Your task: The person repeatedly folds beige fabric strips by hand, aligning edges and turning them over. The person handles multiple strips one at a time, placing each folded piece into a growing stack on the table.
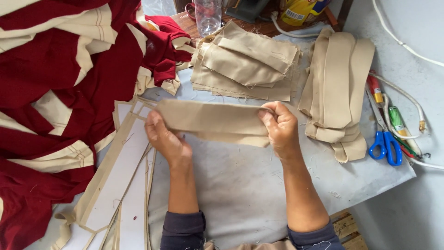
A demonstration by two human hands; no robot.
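Left hand [167, 139] and right hand [279, 126] each pinch an end of a tan fabric strip [213, 121], stretched mid-table. Looks like folding; next needs the edges aligned

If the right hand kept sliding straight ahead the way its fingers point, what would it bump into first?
The right hand, gripping the tan fabric strip, points up and slightly left. It would likely meet the stack of folded tan pieces first, though depth is hard to judge.
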